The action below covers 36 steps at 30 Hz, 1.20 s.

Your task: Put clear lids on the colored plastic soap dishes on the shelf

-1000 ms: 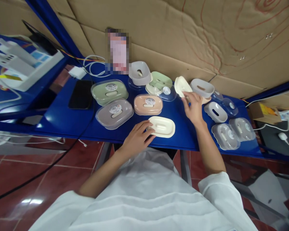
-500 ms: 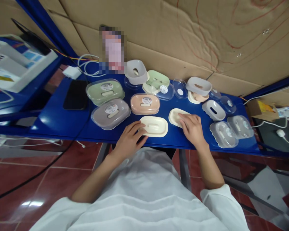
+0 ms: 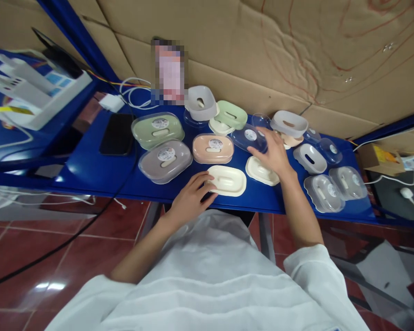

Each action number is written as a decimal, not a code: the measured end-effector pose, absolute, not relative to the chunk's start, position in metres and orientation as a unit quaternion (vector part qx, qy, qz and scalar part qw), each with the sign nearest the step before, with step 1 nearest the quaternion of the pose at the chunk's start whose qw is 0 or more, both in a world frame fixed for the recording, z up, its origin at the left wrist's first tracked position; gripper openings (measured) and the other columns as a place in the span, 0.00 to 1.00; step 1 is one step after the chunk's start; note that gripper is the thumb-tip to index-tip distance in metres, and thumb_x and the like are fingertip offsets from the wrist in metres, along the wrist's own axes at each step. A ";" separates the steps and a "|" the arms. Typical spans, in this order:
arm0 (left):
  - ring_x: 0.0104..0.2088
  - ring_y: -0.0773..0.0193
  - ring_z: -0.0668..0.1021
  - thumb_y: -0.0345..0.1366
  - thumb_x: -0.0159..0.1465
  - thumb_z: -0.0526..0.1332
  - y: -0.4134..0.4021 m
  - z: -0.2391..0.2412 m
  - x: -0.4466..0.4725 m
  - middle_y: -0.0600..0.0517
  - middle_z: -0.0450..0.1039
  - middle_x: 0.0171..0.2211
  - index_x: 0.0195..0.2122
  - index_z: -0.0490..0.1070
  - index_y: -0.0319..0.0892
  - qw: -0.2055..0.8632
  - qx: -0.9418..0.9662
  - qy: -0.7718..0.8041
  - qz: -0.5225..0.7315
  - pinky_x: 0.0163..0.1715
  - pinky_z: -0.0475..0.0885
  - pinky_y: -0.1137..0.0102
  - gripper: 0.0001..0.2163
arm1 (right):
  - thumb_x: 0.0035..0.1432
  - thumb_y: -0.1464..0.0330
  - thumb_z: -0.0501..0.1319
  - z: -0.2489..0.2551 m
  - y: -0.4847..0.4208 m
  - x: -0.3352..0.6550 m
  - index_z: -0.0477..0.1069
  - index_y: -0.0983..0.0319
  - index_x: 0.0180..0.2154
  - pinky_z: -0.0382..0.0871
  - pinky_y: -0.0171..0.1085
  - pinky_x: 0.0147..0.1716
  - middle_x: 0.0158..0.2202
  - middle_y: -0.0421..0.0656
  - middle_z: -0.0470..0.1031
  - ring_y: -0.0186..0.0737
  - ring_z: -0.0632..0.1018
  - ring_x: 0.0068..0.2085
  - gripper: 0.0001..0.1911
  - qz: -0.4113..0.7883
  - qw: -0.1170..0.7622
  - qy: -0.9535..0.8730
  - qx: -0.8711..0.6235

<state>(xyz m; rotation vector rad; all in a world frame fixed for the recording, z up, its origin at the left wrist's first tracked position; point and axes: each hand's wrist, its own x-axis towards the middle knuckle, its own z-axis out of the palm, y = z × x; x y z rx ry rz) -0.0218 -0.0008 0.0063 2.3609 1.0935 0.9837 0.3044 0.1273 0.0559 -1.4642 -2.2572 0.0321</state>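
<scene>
Resting half-curled, the left hand (image 3: 190, 197) has its fingertips at the left end of the cream tray (image 3: 227, 180) without a firm grip. Just right of that tray lies a cream dish (image 3: 261, 173) on the table (image 3: 253, 201). Beyond the tray, the right hand (image 3: 276, 151), thumb and fingers parted, holds a clear lid (image 3: 241, 137) by one end; a shallow hold could let it slip, or a low swing leftward might knock the peach box (image 3: 213, 147) behind the tray.

Black slab (image 3: 116, 134), perhaps phone, on blue table (image 3: 81, 142); white adapter (image 3: 112, 103) near; cardboard (image 3: 227, 41) behind; red-tiled floor (image 3: 72, 262) below.
</scene>
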 end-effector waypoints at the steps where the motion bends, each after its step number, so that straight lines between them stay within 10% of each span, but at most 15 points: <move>1: 0.66 0.51 0.73 0.31 0.72 0.65 -0.001 0.006 -0.021 0.45 0.76 0.55 0.47 0.75 0.45 0.178 0.835 0.387 0.348 0.65 0.75 0.54 0.05 | 0.70 0.49 0.62 0.055 0.115 0.312 0.66 0.59 0.69 0.65 0.59 0.68 0.69 0.54 0.72 0.60 0.72 0.68 0.34 0.004 0.219 -0.813 -0.539; 17: 0.66 0.51 0.74 0.32 0.72 0.64 -0.001 0.003 -0.022 0.46 0.77 0.54 0.48 0.76 0.46 0.182 0.833 0.385 0.353 0.65 0.76 0.52 0.05 | 0.75 0.63 0.56 0.068 0.210 0.245 0.78 0.64 0.57 0.64 0.59 0.65 0.59 0.54 0.81 0.59 0.77 0.61 0.19 0.010 0.135 -0.827 -0.545; 28: 0.73 0.43 0.67 0.37 0.71 0.68 -0.004 0.002 -0.027 0.38 0.52 0.77 0.76 0.54 0.54 0.184 0.811 0.404 0.381 0.67 0.75 0.49 0.35 | 0.76 0.63 0.59 0.054 -0.024 0.275 0.77 0.52 0.60 0.75 0.55 0.62 0.56 0.46 0.83 0.52 0.81 0.60 0.16 0.033 0.284 -0.818 -0.498; 36: 0.74 0.49 0.66 0.34 0.73 0.65 0.001 -0.005 -0.025 0.45 0.72 0.67 0.60 0.76 0.49 0.166 0.841 0.373 0.355 0.71 0.70 0.47 0.15 | 0.77 0.66 0.54 0.028 -0.032 0.243 0.75 0.52 0.65 0.73 0.55 0.66 0.59 0.47 0.81 0.51 0.78 0.65 0.21 0.083 0.222 -0.856 -0.459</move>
